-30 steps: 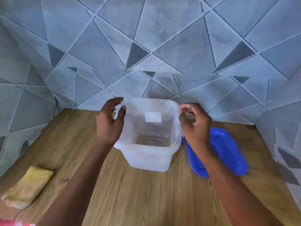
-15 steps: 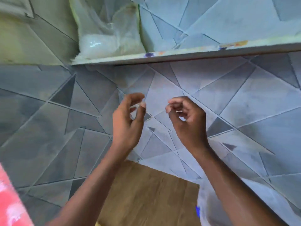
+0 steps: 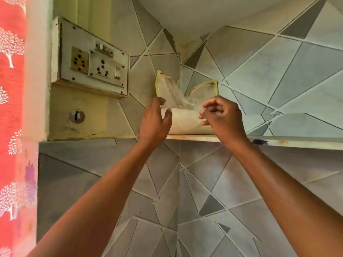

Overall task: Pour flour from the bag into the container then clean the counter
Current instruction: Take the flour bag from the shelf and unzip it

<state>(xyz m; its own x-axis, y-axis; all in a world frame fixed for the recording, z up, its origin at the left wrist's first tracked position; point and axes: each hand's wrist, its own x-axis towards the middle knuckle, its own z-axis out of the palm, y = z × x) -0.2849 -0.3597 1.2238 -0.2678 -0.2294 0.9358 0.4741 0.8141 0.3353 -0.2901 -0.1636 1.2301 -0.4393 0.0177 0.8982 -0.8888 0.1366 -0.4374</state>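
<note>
Whereas a second ago both hands flanked the empty container on the tabletop, they are now raised to a high shelf (image 3: 278, 141) and the container is out of view. The fetching step is judged to be under way; no pouring has begun.

The bag (image 3: 185, 115) stands upright on the shelf, in the corner of the tiled wall (image 3: 278, 80). The left hand (image 3: 155, 119) has thumb and fingers spread at the bag's left side, touching or just short of the film; a firm grip cannot be confirmed. The right hand (image 3: 221, 115) is loosely curled at the bag's right side, fingers bent inward; whether it pinches the plastic cannot be told.

Materials: the bag is thin clear plastic with a yellowish band along its top edge, its mouth open and sagging into two upright flaps. White flour fills roughly the lower half. Such film is judged limp and prone to spilling if tipped on the way down. The shelf edge is flat and worn, with paint flecks. A socket panel (image 3: 91, 64) is mounted left of the bag, well apart from both hands.
</note>
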